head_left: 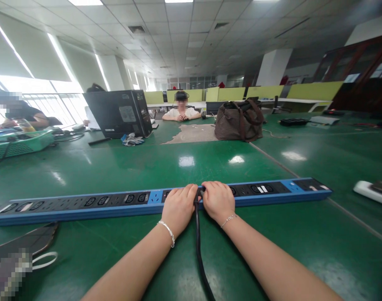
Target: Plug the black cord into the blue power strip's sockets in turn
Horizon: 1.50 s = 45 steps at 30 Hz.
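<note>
A long blue-and-black power strip [115, 200] lies across the green table, its rows of sockets facing up. Near its middle, my left hand [179, 207] is closed over the strip, fingers bent toward its far edge. Just to the right, my right hand [219, 201] is closed over it too, with curled fingers. Between the hands a black power cord [197, 238] meets the strip and runs down toward me. Its end is mostly covered by my fingers, and both thumbs are largely hidden.
On the green table [141, 167] stand a black computer tower [118, 113], work gloves [132, 139] and a brown bag [239, 120]. A green basket [31, 144] is far left, a phone [28, 242] near left, a white strip [373, 192] at right. Two people sit beyond.
</note>
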Available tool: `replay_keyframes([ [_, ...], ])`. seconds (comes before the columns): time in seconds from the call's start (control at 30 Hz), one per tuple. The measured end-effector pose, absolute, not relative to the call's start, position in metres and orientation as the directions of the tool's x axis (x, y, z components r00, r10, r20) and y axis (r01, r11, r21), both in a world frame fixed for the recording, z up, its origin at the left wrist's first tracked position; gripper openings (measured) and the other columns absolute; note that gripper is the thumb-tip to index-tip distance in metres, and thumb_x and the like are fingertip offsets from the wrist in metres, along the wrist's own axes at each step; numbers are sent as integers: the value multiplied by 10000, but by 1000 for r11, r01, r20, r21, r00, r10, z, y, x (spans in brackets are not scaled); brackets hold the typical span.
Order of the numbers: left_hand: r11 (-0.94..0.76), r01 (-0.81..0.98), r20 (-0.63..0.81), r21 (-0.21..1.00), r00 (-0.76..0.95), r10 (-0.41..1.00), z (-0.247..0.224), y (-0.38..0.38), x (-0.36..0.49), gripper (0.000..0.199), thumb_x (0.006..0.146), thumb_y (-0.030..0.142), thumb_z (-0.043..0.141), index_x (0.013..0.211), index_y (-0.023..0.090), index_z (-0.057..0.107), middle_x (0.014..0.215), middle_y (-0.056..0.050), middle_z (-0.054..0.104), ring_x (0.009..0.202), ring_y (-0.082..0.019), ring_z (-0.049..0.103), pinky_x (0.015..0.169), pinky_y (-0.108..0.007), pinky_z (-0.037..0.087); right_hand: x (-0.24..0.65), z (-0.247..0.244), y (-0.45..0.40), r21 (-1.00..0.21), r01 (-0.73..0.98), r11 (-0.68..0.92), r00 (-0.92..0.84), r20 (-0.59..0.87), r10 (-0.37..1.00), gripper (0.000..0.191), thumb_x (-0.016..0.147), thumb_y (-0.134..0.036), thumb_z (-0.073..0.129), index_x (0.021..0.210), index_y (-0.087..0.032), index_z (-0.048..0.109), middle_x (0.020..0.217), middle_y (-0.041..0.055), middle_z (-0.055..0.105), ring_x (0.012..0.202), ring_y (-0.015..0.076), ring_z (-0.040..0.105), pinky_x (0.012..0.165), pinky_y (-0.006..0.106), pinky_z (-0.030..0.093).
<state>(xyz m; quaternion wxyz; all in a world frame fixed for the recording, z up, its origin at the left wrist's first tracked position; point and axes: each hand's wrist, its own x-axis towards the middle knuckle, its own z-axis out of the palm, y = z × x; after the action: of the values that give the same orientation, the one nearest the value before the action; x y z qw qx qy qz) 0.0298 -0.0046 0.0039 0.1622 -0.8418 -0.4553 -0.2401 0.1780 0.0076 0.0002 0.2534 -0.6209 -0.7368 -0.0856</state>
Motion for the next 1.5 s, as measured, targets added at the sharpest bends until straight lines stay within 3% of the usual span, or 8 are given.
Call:
replay_keyframes([
  [0.33, -529, 848, 523, -25, 462, 717, 3, -3, 29, 349, 901, 232, 436, 1247, 200, 473, 1176, -69, 636, 925, -183, 632, 797, -340, 463, 177, 4, 7, -176, 967, 186, -91, 441, 893, 287, 852, -186, 416, 989, -218, 667, 1020, 41, 698, 974, 190, 570, 838, 311, 314],
  [0.6, -553, 830, 516, 68, 445, 732, 6, -1, 28, 286, 887, 203, 436, 1163, 213, 510, 1106, -50, 648, 905, -172, 631, 795, -331, 484, 177, 2, 7, -146, 971, 190, -103, 460, 882, 281, 843, -184, 429, 990, -211, 667, 1023, 43, 696, 958, 186, 572, 820, 304, 316],
  [0.83, -563, 824, 501, 60, 463, 731, 1, 1, 30, 278, 915, 274, 407, 1160, 172, 491, 1068, -89, 619, 922, -197, 598, 812, -349, 484, 177, 0, 7, -145, 974, 176, -86, 481, 873, 282, 833, -182, 438, 988, -216, 671, 1015, 28, 701, 954, 183, 581, 820, 305, 316],
  [1.2, -559, 824, 554, 90, 425, 716, -11, 1, 30, 327, 928, 273, 384, 1222, 162, 475, 1166, -114, 623, 1009, -205, 605, 843, -368, 484, 179, 0, 8, -134, 972, 193, -105, 487, 867, 290, 839, -182, 428, 982, -214, 678, 983, 31, 709, 923, 178, 599, 802, 301, 334],
  [1.3, -584, 805, 643, 101, 395, 656, -3, 2, 31, 313, 919, 231, 397, 1209, 155, 489, 1136, -123, 624, 991, -199, 607, 839, -359, 498, 179, 0, 8, -144, 969, 202, -108, 490, 865, 291, 835, -179, 432, 983, -212, 680, 994, 32, 708, 927, 177, 598, 810, 301, 334],
  [1.4, -641, 755, 819, 136, 279, 502, 25, 0, 28, 335, 903, 181, 424, 1233, 157, 474, 1156, -123, 592, 1074, -190, 561, 922, -350, 474, 178, -1, 8, -154, 967, 202, -102, 497, 862, 294, 835, -182, 432, 991, -210, 680, 1014, 40, 706, 937, 179, 595, 824, 306, 331],
  [1.5, -667, 732, 898, 139, 191, 397, 55, -4, 14, 334, 891, 178, 465, 1224, 192, 490, 1138, -83, 582, 1064, -168, 559, 931, -326, 469, 178, -1, 8, -158, 965, 207, -102, 501, 860, 296, 834, -193, 434, 999, -214, 679, 1018, 35, 706, 949, 182, 592, 835, 311, 328],
])
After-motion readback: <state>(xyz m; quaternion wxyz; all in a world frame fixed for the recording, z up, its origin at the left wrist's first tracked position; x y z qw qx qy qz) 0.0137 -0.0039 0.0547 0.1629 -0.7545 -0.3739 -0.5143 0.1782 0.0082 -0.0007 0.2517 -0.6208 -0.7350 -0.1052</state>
